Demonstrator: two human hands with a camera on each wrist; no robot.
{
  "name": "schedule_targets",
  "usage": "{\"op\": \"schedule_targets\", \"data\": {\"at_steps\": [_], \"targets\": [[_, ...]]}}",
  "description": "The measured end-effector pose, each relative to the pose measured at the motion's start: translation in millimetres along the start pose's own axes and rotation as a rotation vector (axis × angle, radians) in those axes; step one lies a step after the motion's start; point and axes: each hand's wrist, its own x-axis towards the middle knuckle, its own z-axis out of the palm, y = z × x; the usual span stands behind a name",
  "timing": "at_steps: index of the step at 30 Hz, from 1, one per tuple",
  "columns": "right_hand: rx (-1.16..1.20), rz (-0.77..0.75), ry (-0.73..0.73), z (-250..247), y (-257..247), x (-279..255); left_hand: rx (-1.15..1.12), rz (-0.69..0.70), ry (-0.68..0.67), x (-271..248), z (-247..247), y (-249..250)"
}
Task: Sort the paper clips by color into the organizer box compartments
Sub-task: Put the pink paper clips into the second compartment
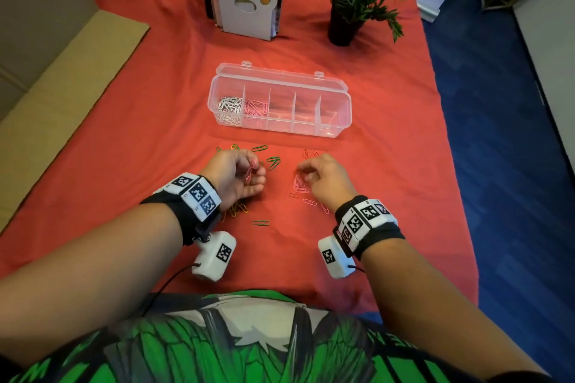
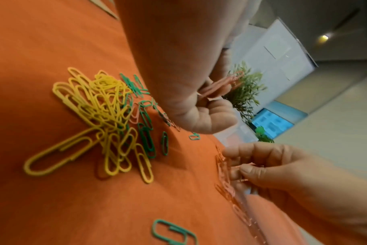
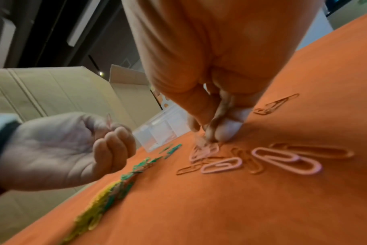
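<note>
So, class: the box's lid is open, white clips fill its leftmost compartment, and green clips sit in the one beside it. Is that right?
Not quite. The head view shows pink clips, not green, beside the white clips in the open box. The green clips lie on the cloth.

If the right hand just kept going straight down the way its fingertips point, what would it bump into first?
Most likely the pink paper clips lying on the orange tablecloth. The right hand points its fingertips down at that small pile and seems to be touching it already; blur hides whether one is pinched.
</note>
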Motion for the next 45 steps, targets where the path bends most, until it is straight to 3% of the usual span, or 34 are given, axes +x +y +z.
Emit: {"op": "schedule_targets", "data": {"at_steps": [5, 13, 19, 23, 28, 35, 41, 45], "targets": [[-0.055, 0.059, 0.131, -13, 6, 1, -0.124, -0.081, -0.004, 1, 1, 0], [-0.265, -0.062, -0.087, 6, 3, -20, -0.143, -0.118, -0.04, 6, 9, 2], [-0.205, 0.056, -0.049, -1, 2, -12, 0.121, 0.074, -0.022, 6, 18, 1], [-0.084, 0.183, -0.017, -18, 6, -10, 0.117, 0.166, -0.024, 7, 20, 4], [-0.184, 0.131, -0.043, -24, 15, -15, 0.069, 0.236, -0.008, 7, 21, 7], [-0.254, -0.002, 0.043, -3, 9, -22, 0.036, 0.162, -0.011, 7, 16, 9], [-0.499, -0.082, 0.023, 11, -4, -19, 0.125, 0.277, -0.012, 5, 16, 10], [-0.343, 0.001, -0.012, 1, -5, -12, 0.135, 0.33, 0.057, 4, 12, 15]]}}
